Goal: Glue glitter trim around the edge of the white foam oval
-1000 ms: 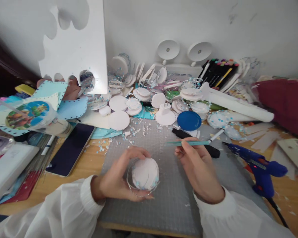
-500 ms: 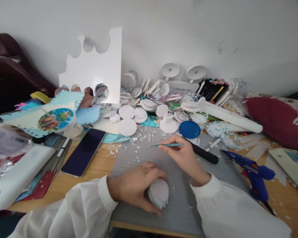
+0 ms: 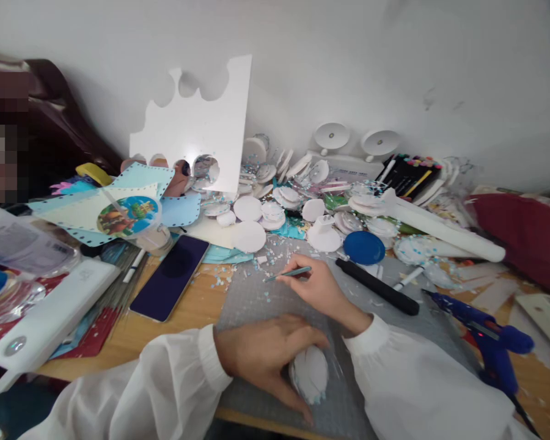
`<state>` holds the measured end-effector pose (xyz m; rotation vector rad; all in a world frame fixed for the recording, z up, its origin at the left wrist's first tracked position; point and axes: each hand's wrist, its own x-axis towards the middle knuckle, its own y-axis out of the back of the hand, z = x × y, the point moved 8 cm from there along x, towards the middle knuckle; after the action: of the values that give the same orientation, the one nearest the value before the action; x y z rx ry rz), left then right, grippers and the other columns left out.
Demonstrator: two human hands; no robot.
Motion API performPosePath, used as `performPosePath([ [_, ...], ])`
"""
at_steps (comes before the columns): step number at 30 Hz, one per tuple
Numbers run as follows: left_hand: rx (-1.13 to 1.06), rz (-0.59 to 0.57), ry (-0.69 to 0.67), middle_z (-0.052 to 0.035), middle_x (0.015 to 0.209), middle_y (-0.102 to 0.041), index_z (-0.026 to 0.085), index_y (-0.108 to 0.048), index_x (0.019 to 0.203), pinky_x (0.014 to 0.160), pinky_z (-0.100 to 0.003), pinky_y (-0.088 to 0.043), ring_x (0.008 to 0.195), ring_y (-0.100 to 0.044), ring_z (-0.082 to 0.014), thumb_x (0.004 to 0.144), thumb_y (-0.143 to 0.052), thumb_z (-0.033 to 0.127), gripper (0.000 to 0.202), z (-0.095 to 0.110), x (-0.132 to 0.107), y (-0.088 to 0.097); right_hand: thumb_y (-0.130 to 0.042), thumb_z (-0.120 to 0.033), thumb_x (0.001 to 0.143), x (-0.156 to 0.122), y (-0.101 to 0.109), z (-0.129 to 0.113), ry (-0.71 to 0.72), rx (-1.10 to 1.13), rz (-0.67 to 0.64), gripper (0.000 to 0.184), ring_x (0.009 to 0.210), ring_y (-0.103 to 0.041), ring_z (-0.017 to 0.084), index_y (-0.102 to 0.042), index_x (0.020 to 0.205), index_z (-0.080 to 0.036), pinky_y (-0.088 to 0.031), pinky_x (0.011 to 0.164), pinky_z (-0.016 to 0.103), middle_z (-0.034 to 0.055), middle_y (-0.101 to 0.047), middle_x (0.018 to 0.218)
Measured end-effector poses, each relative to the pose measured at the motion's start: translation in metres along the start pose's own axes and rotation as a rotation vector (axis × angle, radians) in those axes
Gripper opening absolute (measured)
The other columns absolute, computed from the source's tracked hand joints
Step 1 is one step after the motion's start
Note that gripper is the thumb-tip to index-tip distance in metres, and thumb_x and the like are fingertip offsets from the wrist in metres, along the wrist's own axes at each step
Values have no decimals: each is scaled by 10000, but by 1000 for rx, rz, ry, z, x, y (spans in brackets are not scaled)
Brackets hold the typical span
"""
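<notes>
While pale wall (image 3: pixel 348 55) backs wooden worktop (image 3: pixel 201 299), grey mat (image 3: pixel 245 308) takes lower centre. Against the earlier frame, right hand (image 3: pixel 318 284), pinching tweezers (image 3: pixel 289 274), sits further left, nearer scattered bits (image 3: pixel 261 260). Left hand (image 3: pixel 270 351) grasps white round piece (image 3: pixel 310 373) at lower centre (left side hidden by the hand). Both sleeves (image 3: pixel 156 379) cut off below; upper-left patch (image 3: pixel 4 140) pixelated.

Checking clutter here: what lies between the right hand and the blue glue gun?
The head view shows a black rod between the right hand and glue gun, with a white pen nearer the gun.
</notes>
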<state>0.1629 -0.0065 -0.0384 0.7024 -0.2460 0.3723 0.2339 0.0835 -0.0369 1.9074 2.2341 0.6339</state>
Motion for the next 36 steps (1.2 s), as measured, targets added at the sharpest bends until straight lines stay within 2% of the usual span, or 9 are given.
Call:
performPosePath([
  [4,-17,-21,39,-165,1142,-634,151,-442,1238,911,-374,-496,1027,-626,-286,709,-734,516,706,0,-1,0,-680,-264,763,-1,16,-6,-2,10,67,132,684,-599,162,-606,680,-193,-469,618,273,14,-646,698],
  [9,-15,-50,164,-164,1205,-594,152,-430,1255,931,-378,-481,1077,-595,-288,733,-737,426,665,-7,-1,4,-724,-324,745,-16,55,-8,-17,60,194,199,594,-541,135,-589,681,-192,-416,546,254,-1,-607,650],
  [12,-17,5,267,-164,1226,-570,146,-417,1268,956,-393,-465,1110,-574,-287,740,-742,355,654,-13,-2,13,-745,-315,745,-34,78,1,-36,184,288,198,595,-537,125,-595,688,-198,-416,557,247,-13,-593,634],
  [15,-4,91,360,-150,1264,-544,164,-392,1286,979,-408,-450,1148,-550,-284,732,-748,294,671,-22,-5,22,-759,-293,739,-54,91,14,-58,365,362,195,576,-529,115,-590,694,-206,-412,549,240,-21,-590,617],
  [19,18,136,439,-124,1273,-535,204,-366,1303,973,-415,-456,1148,-551,-271,743,-723,252,666,-33,-8,25,-790,-268,701,-73,93,27,-94,546,411,215,539,-516,100,-586,685,-202,-402,513,224,-27,-584,601],
  [25,57,165,309,-173,1405,-417,208,-398,1298,1057,-487,-370,1297,-410,-337,650,-817,369,788,-23,-2,33,-780,-247,727,-85,89,24,-46,626,403,192,541,-543,84,-594,705,-208,-435,506,202,-30,-595,641],
  [27,20,231,282,-168,1395,-431,205,-456,1251,1059,-473,-365,1300,-405,-331,681,-805,364,686,-20,-2,40,-756,-222,758,-87,86,20,-5,620,363,157,590,-586,97,-603,727,-218,-470,539,205,-29,-601,652],
  [31,-68,374,236,-119,1222,-565,191,-582,1116,1031,-398,-382,1203,-490,-258,811,-699,234,329,-14,-4,53,-732,-170,782,-92,79,12,34,576,304,117,707,-665,118,-637,779,-239,-543,651,225,-12,-663,751],
  [36,-129,423,214,-95,1076,-629,173,-651,1028,965,-375,-412,1073,-551,-218,844,-643,141,187,-10,0,54,-718,-108,778,-93,70,1,57,565,265,152,760,-704,137,-656,798,-246,-559,657,213,-12,-684,759],
])
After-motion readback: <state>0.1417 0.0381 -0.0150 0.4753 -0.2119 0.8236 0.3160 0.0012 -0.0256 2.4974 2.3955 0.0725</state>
